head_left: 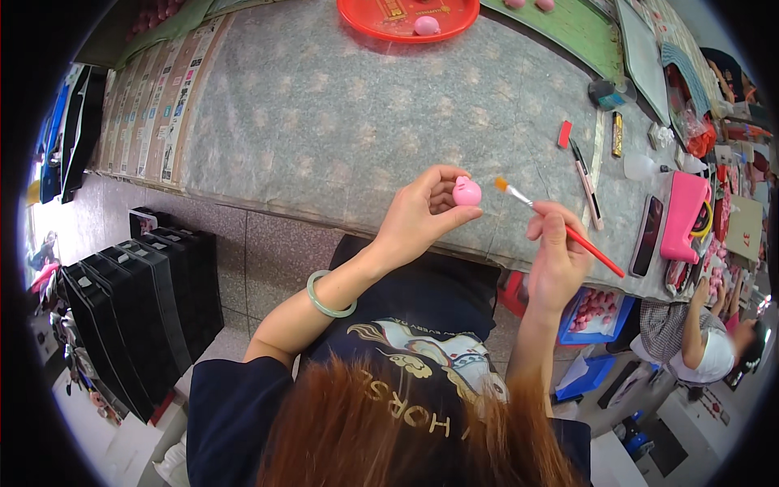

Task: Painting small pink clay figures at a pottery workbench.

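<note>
From the head camera, the pink figure (467, 191) is small, rounded and glossy, with little nubs at its top and a few darker marks on its side. It sits at the fingertips of the left hand (426, 207), pinched between the thumb, which lies just below it, and the curled fingers to its left. To the figure's right, the right hand (560, 252) pinches a brush (598, 254) with a red handle; its tan bristles point toward the figure (near it, but not touching).

Beneath the figure spreads a grey, mottled tabletop (308, 122). Well beyond the figure, at the far edge, is a red tray (357, 26) with another pink piece (427, 26) on it. To the figure's right, past the brush, lie pens (586, 183), a black phone (647, 235) and a pink tape dispenser (682, 219). Below and right of it, under the tabletop's edge, a blue bin (623, 318) holds many pink pieces; black crates (142, 300) stand well to its left, and a co-worker (704, 345) sits far to its right.
</note>
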`<action>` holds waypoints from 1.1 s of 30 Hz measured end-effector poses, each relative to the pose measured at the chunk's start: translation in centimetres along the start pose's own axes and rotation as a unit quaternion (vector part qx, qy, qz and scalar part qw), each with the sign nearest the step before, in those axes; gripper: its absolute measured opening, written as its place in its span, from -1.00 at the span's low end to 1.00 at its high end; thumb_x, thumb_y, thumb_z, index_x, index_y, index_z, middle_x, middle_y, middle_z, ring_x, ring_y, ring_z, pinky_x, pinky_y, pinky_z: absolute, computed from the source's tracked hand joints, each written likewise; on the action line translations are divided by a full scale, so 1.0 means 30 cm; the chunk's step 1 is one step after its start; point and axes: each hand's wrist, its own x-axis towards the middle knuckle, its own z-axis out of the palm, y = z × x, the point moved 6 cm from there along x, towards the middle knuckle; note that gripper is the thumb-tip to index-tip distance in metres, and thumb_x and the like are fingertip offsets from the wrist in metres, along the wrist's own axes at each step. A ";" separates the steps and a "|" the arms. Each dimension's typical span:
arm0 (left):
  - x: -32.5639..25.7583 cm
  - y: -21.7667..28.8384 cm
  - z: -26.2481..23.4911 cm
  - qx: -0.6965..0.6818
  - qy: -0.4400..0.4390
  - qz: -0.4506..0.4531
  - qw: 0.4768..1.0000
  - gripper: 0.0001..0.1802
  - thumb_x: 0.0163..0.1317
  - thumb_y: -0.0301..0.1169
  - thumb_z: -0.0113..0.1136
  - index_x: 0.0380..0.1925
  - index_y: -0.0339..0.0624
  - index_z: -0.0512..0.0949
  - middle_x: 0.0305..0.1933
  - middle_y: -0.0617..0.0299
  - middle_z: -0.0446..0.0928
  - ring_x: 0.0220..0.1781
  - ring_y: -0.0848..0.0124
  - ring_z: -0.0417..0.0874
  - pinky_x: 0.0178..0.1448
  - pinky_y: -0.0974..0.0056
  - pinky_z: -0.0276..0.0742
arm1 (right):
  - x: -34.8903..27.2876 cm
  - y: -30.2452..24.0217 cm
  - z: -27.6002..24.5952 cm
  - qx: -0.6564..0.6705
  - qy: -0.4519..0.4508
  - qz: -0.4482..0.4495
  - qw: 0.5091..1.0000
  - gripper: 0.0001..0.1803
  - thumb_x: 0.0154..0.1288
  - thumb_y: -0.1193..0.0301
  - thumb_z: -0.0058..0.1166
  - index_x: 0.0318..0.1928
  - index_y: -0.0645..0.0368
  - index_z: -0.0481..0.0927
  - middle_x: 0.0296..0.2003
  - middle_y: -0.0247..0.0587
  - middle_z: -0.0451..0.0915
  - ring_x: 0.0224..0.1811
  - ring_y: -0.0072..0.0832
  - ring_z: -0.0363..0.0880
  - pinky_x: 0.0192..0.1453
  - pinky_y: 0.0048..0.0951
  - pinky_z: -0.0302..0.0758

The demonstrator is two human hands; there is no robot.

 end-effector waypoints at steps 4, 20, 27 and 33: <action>0.004 -0.008 0.005 0.009 -0.006 -0.001 1.000 -0.55 0.03 -0.56 0.21 -0.06 -0.31 0.31 -0.15 0.17 0.46 -0.10 0.51 0.51 -0.01 0.44 0.45 | -0.005 0.014 0.087 0.003 -0.068 0.014 0.998 -0.80 0.27 0.47 -0.11 -0.35 0.37 0.52 -0.59 -0.33 0.40 -0.52 -0.65 0.32 -0.40 -0.66 0.19; 0.006 -0.005 0.005 0.005 -0.022 0.041 0.999 -0.60 0.06 -0.65 0.12 -0.07 -0.28 0.29 -0.01 0.12 0.42 -0.01 0.48 0.46 0.08 0.41 0.41 | -0.001 0.029 0.095 -0.053 -0.086 -0.026 0.995 -0.81 0.28 0.46 -0.10 -0.39 0.32 0.51 -0.55 -0.38 0.41 -0.54 -0.71 0.28 -0.43 -0.68 0.19; 0.005 -0.002 0.012 0.021 -0.021 0.051 0.998 -0.61 0.07 -0.66 0.11 -0.08 -0.26 0.31 -0.01 0.14 0.42 -0.01 0.49 0.46 0.08 0.42 0.40 | 0.001 0.018 0.090 -0.150 -0.099 -0.129 0.975 -0.84 0.26 0.50 -0.11 -0.38 0.31 0.53 -0.56 -0.39 0.40 -0.53 -0.73 0.29 -0.43 -0.71 0.20; 0.006 0.004 0.012 0.012 -0.025 0.037 0.999 -0.61 0.06 -0.64 0.13 -0.07 -0.28 0.31 -0.02 0.15 0.42 -0.03 0.50 0.46 0.07 0.42 0.41 | 0.013 0.003 0.078 -0.132 -0.053 -0.101 0.985 -0.85 0.24 0.53 -0.12 -0.39 0.32 0.51 -0.56 -0.34 0.41 -0.53 -0.70 0.31 -0.43 -0.68 0.20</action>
